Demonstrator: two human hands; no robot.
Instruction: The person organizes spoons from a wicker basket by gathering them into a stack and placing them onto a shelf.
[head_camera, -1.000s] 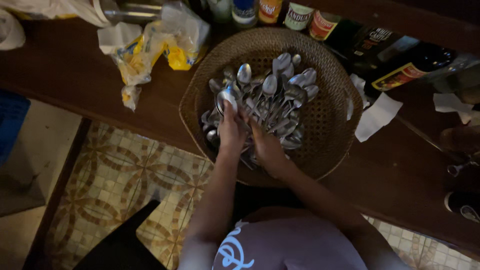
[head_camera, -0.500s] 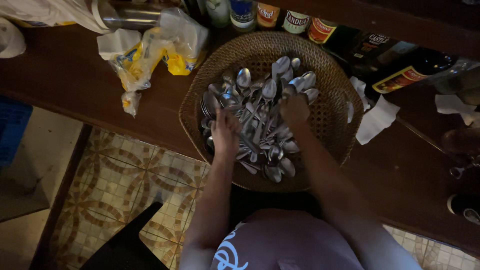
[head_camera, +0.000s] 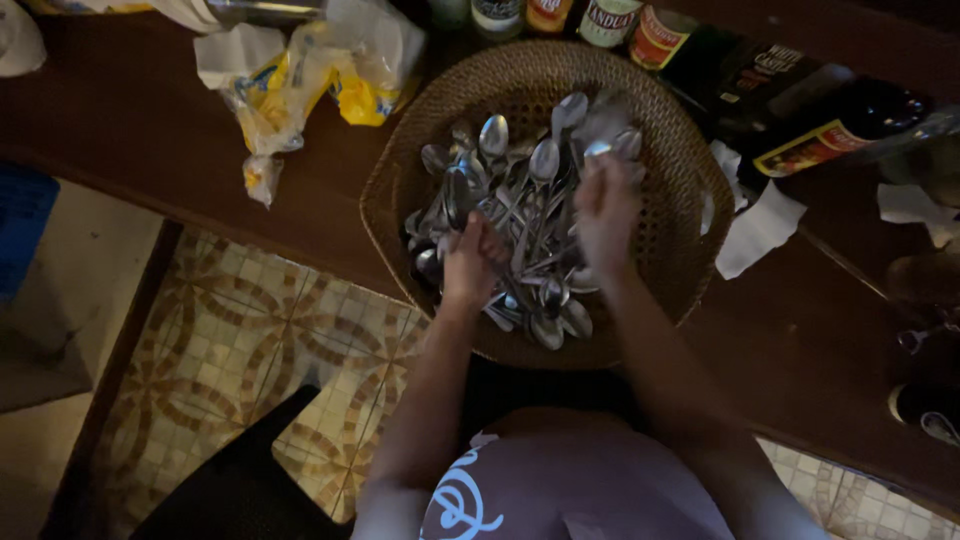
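Both hands are down in the round woven wicker basket (head_camera: 690, 170) on the dark wooden table (head_camera: 120, 110), right in the heap of shiny metal spoons (head_camera: 520, 200). The left hand (head_camera: 470, 262) is curled shut around a few spoon handles. The right hand (head_camera: 605, 205) is blurry; fingers look loosely bent over the pile, but I can't tell if it grips anything. Spoons like these are stiff, slick and tangle easily, so handles are the best hold. Glass bottles (head_camera: 800, 120), white crumpled napkins (head_camera: 755, 228) and a yellow plastic bag (head_camera: 300, 80) crowd the basket.
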